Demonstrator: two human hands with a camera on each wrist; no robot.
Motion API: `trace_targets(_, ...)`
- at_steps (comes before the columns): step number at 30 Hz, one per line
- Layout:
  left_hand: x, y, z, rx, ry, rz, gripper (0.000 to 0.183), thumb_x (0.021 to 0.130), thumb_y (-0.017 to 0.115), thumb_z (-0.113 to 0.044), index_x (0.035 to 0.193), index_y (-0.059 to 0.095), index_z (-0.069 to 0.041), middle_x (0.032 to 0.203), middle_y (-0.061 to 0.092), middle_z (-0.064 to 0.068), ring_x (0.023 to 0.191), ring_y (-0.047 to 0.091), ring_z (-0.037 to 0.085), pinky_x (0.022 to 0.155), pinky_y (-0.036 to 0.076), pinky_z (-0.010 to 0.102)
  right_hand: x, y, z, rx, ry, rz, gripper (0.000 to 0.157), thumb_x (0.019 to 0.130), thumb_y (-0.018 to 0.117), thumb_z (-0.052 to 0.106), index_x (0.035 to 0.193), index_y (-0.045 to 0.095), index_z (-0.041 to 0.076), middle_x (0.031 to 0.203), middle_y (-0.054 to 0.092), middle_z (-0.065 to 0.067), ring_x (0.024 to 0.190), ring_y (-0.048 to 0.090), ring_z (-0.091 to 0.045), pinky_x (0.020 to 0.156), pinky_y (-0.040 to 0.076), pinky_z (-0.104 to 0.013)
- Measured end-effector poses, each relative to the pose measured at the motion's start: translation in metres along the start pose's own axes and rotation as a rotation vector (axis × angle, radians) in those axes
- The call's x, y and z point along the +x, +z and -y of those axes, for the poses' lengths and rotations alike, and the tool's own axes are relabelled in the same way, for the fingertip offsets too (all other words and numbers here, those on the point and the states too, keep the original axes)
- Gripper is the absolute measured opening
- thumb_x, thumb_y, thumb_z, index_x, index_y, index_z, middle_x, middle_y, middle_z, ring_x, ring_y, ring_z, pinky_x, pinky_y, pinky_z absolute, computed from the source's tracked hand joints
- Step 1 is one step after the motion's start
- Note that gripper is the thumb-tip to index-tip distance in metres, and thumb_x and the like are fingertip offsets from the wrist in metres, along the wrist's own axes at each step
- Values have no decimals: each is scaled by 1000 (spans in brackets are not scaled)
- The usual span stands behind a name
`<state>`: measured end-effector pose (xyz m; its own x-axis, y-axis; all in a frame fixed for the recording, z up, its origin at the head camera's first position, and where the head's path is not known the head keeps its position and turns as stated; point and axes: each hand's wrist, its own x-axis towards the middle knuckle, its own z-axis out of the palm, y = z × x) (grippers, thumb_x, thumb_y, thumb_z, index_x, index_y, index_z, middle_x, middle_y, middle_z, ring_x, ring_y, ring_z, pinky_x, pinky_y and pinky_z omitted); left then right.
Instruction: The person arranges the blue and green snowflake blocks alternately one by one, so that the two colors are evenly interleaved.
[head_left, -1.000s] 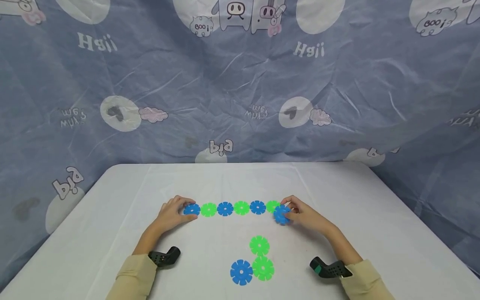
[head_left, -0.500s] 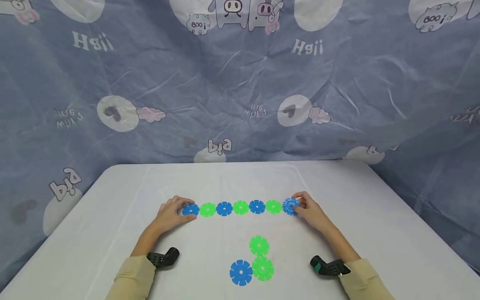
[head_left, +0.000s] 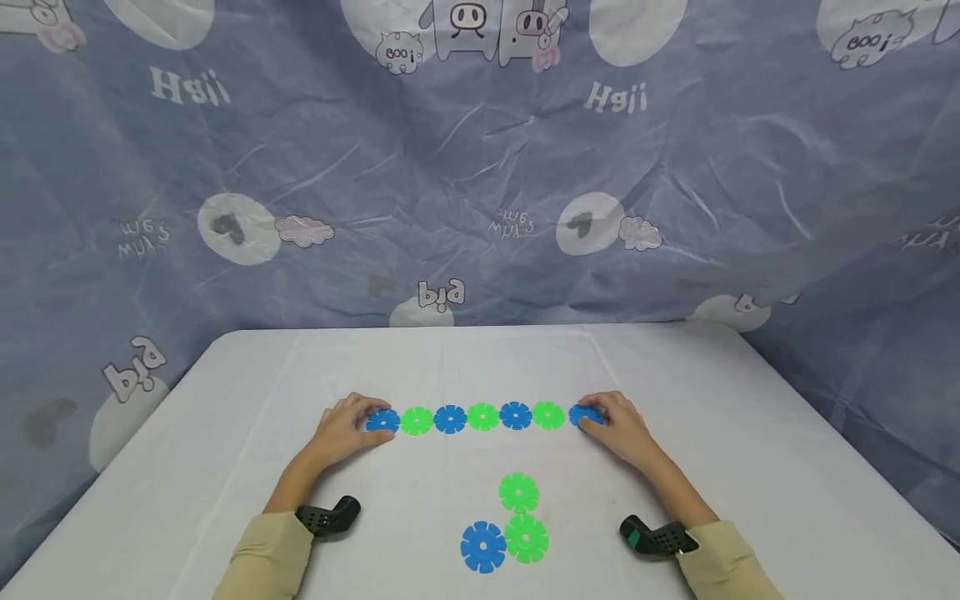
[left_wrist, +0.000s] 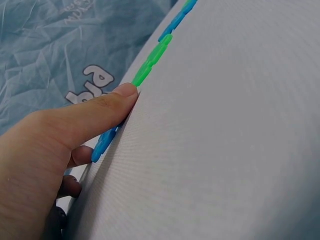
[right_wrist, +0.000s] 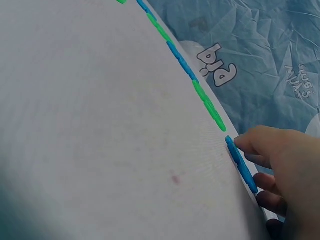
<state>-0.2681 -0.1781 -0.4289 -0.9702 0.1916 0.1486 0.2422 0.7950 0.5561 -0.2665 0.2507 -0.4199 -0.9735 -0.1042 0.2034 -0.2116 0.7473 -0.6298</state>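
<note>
A row of notched plastic discs, alternately blue and green, lies across the white table. At its left end my left hand (head_left: 341, 430) pinches a blue disc (head_left: 383, 419) between thumb and fingers. My right hand (head_left: 624, 428) holds another blue disc (head_left: 582, 413) by its edges at the right end. A small gap parts that disc from the neighbouring green disc (head_left: 548, 415), also visible in the right wrist view. Between the ends lie a green disc (head_left: 417, 421), a blue disc (head_left: 451, 419), a green disc (head_left: 483, 417) and a blue disc (head_left: 515, 415).
Nearer the front of the table (head_left: 405, 517) lie three loose discs. One green disc (head_left: 519, 492) is behind another green disc (head_left: 527, 538), with a blue disc (head_left: 483, 547) on the left. A patterned blue-grey cloth (head_left: 480, 167) hangs behind the table.
My right hand has carried its blue disc from in front of the last green disc to the row's right end and lowered it to the table. My left hand has stayed in place.
</note>
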Motion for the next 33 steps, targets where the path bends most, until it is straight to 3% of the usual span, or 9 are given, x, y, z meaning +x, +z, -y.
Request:
trace_targets(7,-1,1,2,18,-5,-19,51,73,69,-48,114,60,-19,104,53,4,99,46,21,77,27,35,1,3,2,-35,-13,22,29,83,60,26,108,61,11,114,47,-15,102,41,-30,80,28,-42)
trace_targets(16,-8,13,0,16,-27,0,51,72,69,-51,113,61,-22,107,54,2,103,47,20,78,28,35,-16,1,-4,-54,-10,36,29,85,60,24,112,61,13,120,48,-15,112,40,-36,85,29,-51)
trace_targets(33,0,5,2,25,-7,-19,50,72,69,-50,113,60,-22,105,53,2,99,46,18,76,26,33,-2,2,-2,-82,-46,13,31,86,59,25,114,61,13,122,49,-15,112,41,-35,88,27,-54)
